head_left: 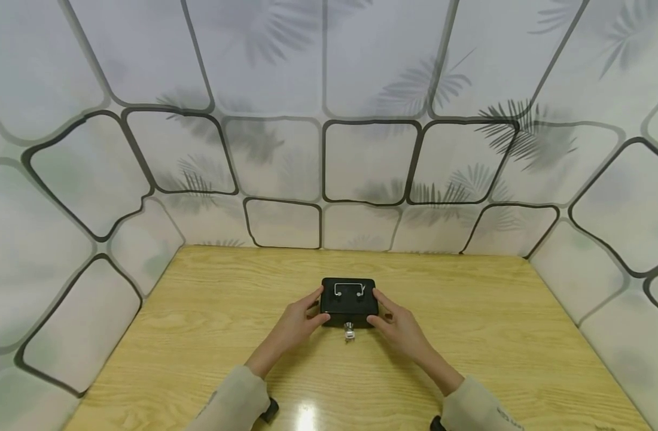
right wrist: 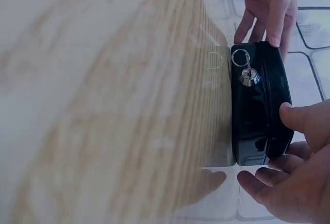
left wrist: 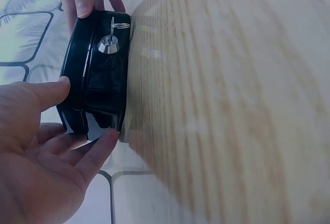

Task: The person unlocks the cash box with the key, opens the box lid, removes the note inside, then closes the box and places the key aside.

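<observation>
A small black cash box (head_left: 349,305) with a lid sits on the wooden table. On its lid is a silver wire handle (head_left: 349,284). A silver lock (left wrist: 108,45) on the front face has a key (right wrist: 248,59) in it, with a key ring (right wrist: 240,57) hanging from the key. My left hand (head_left: 298,323) holds the box's left side, thumb at the lid's front corner and fingers along the side. On the opposite side my right hand (head_left: 403,330) grips it the same way. The lid is down, and the inside is hidden.
The light wooden table (head_left: 227,293) spreads out around the box. Behind it and at both sides stand pale walls (head_left: 275,161) with a dark stone-outline and leaf pattern. Light sleeves (head_left: 237,398) cover both forearms, and dark bands show at the wrists.
</observation>
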The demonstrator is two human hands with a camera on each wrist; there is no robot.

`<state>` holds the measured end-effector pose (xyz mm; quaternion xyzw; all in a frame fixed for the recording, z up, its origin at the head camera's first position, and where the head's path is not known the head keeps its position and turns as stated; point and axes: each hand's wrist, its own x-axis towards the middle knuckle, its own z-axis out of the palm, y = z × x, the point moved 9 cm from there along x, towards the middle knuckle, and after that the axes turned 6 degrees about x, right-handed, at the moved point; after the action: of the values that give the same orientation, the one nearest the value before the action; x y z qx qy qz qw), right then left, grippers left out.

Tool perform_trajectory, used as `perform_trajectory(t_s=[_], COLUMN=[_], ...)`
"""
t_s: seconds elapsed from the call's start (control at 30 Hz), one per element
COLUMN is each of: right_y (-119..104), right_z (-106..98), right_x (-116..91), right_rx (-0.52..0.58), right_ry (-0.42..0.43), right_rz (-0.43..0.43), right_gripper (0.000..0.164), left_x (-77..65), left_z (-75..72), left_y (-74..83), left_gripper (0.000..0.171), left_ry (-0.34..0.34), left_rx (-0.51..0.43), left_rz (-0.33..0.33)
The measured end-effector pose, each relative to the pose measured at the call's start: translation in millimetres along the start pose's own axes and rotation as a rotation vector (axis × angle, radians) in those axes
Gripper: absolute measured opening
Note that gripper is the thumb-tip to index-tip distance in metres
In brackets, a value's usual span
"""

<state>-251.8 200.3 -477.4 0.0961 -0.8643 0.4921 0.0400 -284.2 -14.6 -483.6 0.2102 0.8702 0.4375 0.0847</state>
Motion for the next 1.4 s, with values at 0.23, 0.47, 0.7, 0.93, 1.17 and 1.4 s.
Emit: perform_trajectory(t_s=[0.23,0.47,0.7,0.93,1.17,1.4], right_y=[1,0,-3,-6,-10,-12], right_z=[0,0,-2,-5,-8,-12], right_x=[0,-1,0,2,6,11], right_rx=[-0.038,-0.034,-0.034,-0.052,-0.003,0.008], right_ry=[-0.004,-0.013,-0.017,-0.001,0.005,0.022], right_rz=[0.024,0.044,0.048,0.038,0.083,0.094], right_gripper=[0.065,0.065,0.064,0.062,0.059,0.056], left_x=[0.4,0.4,0.1,2.3,5.4,9.7], left_z=[1.2,1.5,1.2,-1.2,-7.1,-12.8], left_y=[-1.8,-2.8,-2.7,-1.7,1.6,7.1], left_gripper=[0.07,0.069,0.069,0.068,0.064,0.062], left_ry=[-0.009,-0.01,-0.017,-0.004,0.033,0.085], left_rx=[-0.006,-0.027,-0.048,-0.047,-0.017,-0.043], left_rz=[-0.005,-0.01,-0.037,-0.026,0.002,0.005])
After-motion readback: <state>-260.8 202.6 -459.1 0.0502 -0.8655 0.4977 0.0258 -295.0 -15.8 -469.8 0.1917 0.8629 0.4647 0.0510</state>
